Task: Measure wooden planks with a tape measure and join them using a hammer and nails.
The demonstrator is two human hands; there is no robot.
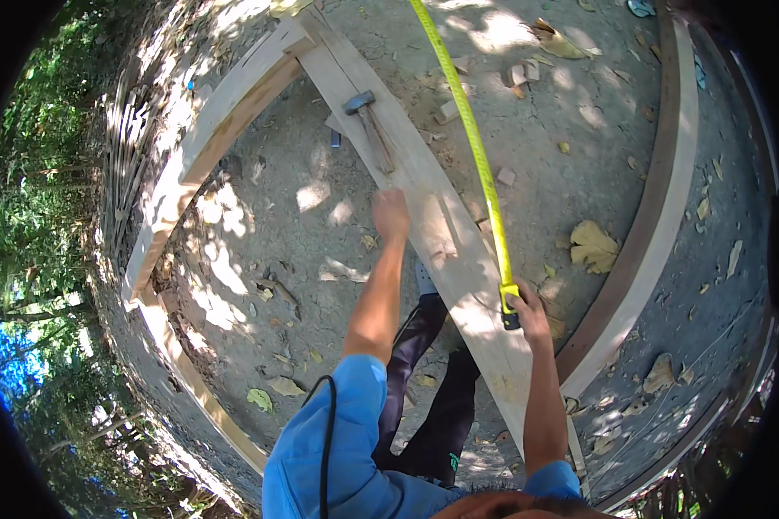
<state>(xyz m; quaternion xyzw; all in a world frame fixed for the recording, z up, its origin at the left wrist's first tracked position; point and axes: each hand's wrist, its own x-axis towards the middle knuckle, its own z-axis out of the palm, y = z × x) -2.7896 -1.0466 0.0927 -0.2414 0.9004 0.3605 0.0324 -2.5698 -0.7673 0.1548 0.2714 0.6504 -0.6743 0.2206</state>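
A long pale timber plank point(472, 307) runs diagonally below me, with a hammer point(359, 104) lying on it toward the far end. My left hand point(391, 212) is at the plank's left edge, beside a notched patch and below the hammer, with its fingers curled; what they grip is hard to see. My right hand point(531, 316) holds a yellow-and-black tape measure point(510, 311) over the plank's right side. Its yellow blade point(467, 112) stretches out beyond the top of the view.
Timber beams point(203, 130) form an angled frame on the left, another long beam point(623, 285) lies at the right. On the dirt ground point(286, 225) are dry leaves point(593, 246) and wood offcuts point(519, 73). Long sticks point(130, 164) are piled at far left, before trees.
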